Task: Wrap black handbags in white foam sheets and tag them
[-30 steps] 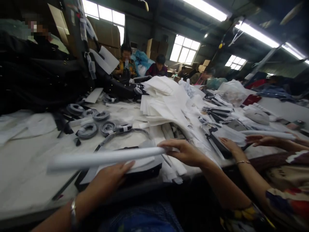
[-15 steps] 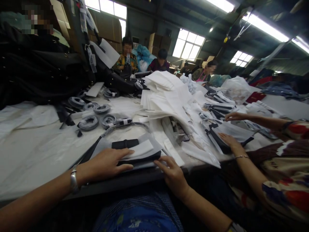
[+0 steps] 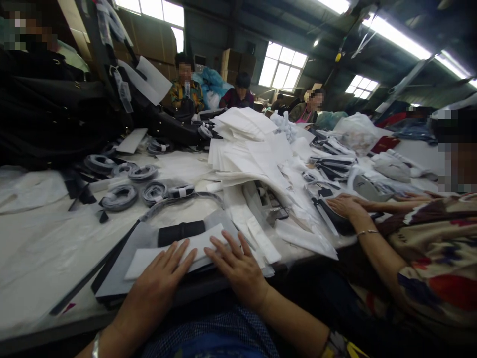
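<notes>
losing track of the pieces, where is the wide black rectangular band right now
In the head view, the wide black rectangular band lies left of centre, just beyond the flat white strip under the left hand and right hand.

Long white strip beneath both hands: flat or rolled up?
Flat: the long white strip shows a broad face beneath the left hand and right hand. Whether folded in layers, cannot tell.

The white strip [image 3: 201, 238] lies flat, lengthwise across 1 grey-white sheet [image 3: 132, 248]. The sheet covers the top of 1 flat black item [image 3: 106, 273] at the counter's [image 3: 33, 258] near edge. 1 black band [image 3: 181, 232] sits just beyond the strip.
</notes>
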Tool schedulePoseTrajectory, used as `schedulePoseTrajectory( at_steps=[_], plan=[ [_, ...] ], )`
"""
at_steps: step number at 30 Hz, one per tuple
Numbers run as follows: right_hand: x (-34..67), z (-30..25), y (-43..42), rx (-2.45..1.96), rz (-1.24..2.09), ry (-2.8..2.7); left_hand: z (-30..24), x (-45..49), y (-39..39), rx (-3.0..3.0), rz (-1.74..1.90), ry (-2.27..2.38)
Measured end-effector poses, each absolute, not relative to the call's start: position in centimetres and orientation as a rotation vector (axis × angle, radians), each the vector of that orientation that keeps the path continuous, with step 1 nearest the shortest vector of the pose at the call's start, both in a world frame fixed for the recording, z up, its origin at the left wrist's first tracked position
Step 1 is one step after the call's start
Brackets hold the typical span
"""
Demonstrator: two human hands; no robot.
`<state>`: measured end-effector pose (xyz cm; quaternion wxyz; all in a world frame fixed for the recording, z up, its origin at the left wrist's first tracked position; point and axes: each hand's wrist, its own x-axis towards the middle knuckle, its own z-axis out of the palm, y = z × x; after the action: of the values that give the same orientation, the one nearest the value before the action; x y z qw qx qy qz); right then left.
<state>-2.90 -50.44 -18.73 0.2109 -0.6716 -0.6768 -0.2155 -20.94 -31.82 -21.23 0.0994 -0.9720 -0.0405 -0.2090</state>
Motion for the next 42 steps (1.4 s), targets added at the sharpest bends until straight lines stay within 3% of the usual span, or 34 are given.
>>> schedulePoseTrajectory(
  at_steps=[6,12,18,21,28,42],
  plan=[
    [-2.1,-21.3,-48.1,-1.83,-0.367,-1.753,-20.7,-19.3,-33.3,-2.857,-0.597,-0.14],
    [-4.3,-20.0,-52.1,-1.65,-0.171,-1.594,-20.8,-19.2,-33.4,-2.9,-0.593,-0.195],
    [-5.7,-20.4,-55.0,-1.647,0.778,-0.56,-21.0,-19.8,-33.3,-2.917,-0.572,-0.231],
    [-5.5,-19.3,-54.6,-1.399,1.004,-0.251,-21.0,-19.8,-33.4,-2.897,-0.602,-0.22],
    [-6.7,-17.5,-51.8,-1.097,1.15,-0.193,-21.1,-20.5,-33.2,-2.848,-0.685,-0.242],
    [-9.6,-16.7,-42.8,-0.998,1.02,-0.231,-22.5,-21.5,-27.4,-2.78,-0.808,-0.437]
  ],
)
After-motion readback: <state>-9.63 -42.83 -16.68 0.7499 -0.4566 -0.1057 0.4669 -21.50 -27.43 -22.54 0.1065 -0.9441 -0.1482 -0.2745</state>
